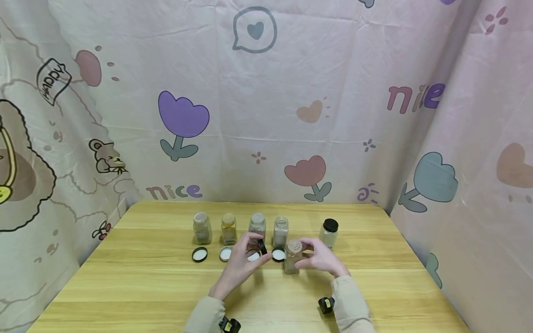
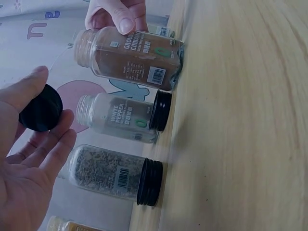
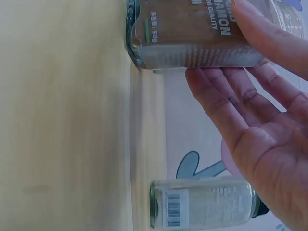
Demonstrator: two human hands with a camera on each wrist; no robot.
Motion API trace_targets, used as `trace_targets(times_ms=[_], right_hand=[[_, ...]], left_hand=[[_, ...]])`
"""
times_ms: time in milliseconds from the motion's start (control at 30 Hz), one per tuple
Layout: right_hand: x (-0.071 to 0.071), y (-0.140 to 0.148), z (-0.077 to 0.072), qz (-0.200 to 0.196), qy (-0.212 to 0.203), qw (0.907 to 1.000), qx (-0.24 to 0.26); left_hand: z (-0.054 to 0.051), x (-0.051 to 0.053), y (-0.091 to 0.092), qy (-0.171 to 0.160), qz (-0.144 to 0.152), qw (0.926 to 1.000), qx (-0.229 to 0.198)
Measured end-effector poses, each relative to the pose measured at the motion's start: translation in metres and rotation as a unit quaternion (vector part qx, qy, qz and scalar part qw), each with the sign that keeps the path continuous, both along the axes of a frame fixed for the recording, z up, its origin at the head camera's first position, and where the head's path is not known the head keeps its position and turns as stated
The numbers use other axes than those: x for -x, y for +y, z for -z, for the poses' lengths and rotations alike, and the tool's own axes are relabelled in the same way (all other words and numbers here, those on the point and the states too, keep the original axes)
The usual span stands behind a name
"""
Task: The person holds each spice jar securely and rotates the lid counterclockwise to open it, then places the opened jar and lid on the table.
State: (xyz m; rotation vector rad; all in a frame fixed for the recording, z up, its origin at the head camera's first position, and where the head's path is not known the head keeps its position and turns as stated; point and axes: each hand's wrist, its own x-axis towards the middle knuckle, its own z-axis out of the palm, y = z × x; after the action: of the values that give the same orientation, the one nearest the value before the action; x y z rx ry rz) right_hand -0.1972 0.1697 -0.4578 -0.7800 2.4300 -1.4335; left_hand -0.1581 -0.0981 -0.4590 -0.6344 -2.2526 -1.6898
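Observation:
My left hand (image 1: pixel 239 266) pinches a black screw lid (image 1: pixel 262 247) on edge between thumb and fingers, above the table. With the thumb on one side and fingers on the other, my right hand (image 1: pixel 322 256) grips a glass jar of ground cinnamon (image 1: pixel 292 263). That jar stands upright without its lid, showing a perforated shaker top. I cannot tell whether its base touches the table. Just behind is an uncapped white pepper jar (image 2: pixel 125 115), a black lid (image 2: pixel 161 110) lying before it. Another jar (image 1: pixel 257 222) with grey, coarse contents is partly hidden behind my left hand.
Farther left stand a yellow-filled jar (image 1: pixel 229 230) and a greyish jar (image 1: pixel 202 229), both uncapped. Upturned lids (image 1: pixel 200 254) lie in front of the row. A black-capped jar (image 1: pixel 329 233) is right of my right hand. A printed curtain (image 1: pixel 266 175) hangs behind the wooden table (image 1: pixel 145 286).

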Motion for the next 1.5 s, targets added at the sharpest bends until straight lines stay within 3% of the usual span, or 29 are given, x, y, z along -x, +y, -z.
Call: trace_targets(times_ms=[300,533,900,1233,1500], right_hand=[[0.002,0.005,0.0,0.057,0.021,0.9982,-0.004],[0.004,0.002,0.002,0.101,0.028,0.9945,0.008],[0.009,-0.005,0.009,0.182,0.039,0.9825,0.003],[0.014,-0.011,0.013,0.21,0.098,0.9728,-0.006],[0.014,-0.014,0.01,0.23,0.068,0.9707,0.011]], left_hand=[[0.002,0.001,-0.001,0.024,0.007,0.9995,0.021],[0.005,0.001,0.0,0.005,0.011,0.9997,0.021],[0.007,0.001,0.002,0.0,-0.019,0.9981,0.059],[0.008,0.0,0.004,-0.01,-0.036,0.9944,0.098],[0.008,0.0,0.004,-0.015,-0.042,0.9921,0.117]])
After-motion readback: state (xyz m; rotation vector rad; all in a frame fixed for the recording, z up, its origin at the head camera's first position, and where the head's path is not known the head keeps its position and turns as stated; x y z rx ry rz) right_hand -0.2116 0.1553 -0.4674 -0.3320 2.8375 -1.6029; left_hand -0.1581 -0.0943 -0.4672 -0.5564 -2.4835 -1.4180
